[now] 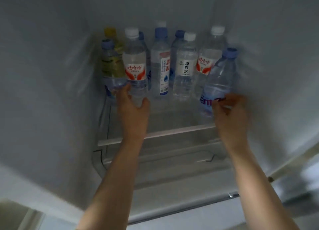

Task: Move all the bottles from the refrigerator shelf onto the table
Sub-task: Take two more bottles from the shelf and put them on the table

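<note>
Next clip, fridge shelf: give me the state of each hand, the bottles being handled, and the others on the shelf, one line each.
Left hand: gripping the base of a red-label bottle.
Red-label bottle: upright, capped, on the shelf.
Right hand: pinching the blue-cap bottle low down.
Blue-cap bottle: tilted, capped, at the shelf's right.
Yellow bottle: upright, back left.
Other bottles: upright, capped, untouched.
Shelf: still loaded.

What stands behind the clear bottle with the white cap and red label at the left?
Behind the clear white-capped bottle with the red label a blue cap shows; that bottle's body is mostly hidden. A yellow-capped bottle stands further left.
</note>
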Demonstrator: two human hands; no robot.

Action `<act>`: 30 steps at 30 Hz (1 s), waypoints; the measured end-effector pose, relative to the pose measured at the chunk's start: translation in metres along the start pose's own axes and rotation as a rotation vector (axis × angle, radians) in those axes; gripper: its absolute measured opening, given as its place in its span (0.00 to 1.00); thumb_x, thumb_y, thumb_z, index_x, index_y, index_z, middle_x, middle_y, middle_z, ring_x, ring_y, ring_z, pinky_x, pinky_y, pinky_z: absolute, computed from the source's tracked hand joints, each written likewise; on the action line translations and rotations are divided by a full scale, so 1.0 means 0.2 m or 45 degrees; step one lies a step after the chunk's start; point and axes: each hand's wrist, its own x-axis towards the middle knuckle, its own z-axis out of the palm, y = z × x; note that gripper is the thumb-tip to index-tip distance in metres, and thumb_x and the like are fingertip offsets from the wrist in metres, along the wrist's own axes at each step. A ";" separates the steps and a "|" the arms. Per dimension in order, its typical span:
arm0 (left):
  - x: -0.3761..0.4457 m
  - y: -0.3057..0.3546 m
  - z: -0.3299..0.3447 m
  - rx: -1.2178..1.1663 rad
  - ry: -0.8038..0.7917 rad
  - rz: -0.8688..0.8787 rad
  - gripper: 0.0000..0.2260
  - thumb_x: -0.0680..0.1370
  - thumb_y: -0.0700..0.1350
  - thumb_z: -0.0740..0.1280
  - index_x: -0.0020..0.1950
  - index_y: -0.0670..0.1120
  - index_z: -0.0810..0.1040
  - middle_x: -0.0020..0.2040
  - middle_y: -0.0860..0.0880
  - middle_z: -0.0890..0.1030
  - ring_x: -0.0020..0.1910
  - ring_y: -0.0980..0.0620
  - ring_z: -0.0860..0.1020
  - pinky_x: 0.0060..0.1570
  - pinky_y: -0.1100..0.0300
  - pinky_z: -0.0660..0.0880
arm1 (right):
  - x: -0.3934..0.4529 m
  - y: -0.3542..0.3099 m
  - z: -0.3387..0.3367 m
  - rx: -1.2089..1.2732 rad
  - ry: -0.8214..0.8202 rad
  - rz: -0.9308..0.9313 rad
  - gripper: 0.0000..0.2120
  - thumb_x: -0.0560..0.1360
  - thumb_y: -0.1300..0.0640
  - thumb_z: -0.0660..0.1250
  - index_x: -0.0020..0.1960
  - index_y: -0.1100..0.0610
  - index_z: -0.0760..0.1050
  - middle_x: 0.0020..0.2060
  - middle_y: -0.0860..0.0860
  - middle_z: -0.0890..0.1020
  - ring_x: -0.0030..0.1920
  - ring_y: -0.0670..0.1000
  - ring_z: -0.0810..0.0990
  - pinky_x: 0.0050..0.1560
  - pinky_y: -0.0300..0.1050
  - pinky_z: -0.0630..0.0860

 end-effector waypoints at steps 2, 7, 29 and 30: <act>0.04 0.00 0.04 0.007 0.056 0.035 0.23 0.71 0.38 0.72 0.65 0.45 0.71 0.58 0.51 0.74 0.57 0.51 0.76 0.60 0.50 0.76 | 0.04 0.06 0.00 -0.055 0.044 0.033 0.12 0.73 0.55 0.71 0.51 0.55 0.70 0.41 0.48 0.78 0.42 0.51 0.79 0.45 0.44 0.76; 0.14 -0.05 0.13 0.068 0.154 0.050 0.32 0.67 0.43 0.73 0.70 0.42 0.68 0.65 0.44 0.73 0.64 0.45 0.74 0.62 0.46 0.73 | 0.12 0.11 0.05 -0.024 -0.069 0.058 0.18 0.69 0.50 0.73 0.53 0.54 0.69 0.49 0.55 0.79 0.49 0.55 0.80 0.49 0.51 0.78; 0.16 0.00 0.28 0.448 0.375 0.037 0.37 0.65 0.46 0.79 0.67 0.42 0.63 0.65 0.38 0.69 0.64 0.36 0.70 0.56 0.40 0.75 | 0.15 0.14 0.16 0.366 -0.046 -0.023 0.24 0.69 0.61 0.76 0.57 0.56 0.66 0.52 0.51 0.75 0.48 0.45 0.76 0.46 0.25 0.71; 0.14 0.01 0.28 0.412 0.347 0.056 0.35 0.66 0.45 0.78 0.66 0.42 0.62 0.65 0.38 0.70 0.63 0.37 0.72 0.54 0.42 0.76 | 0.15 0.14 0.16 0.378 -0.050 -0.021 0.24 0.69 0.62 0.75 0.58 0.57 0.66 0.52 0.50 0.75 0.47 0.44 0.76 0.45 0.24 0.71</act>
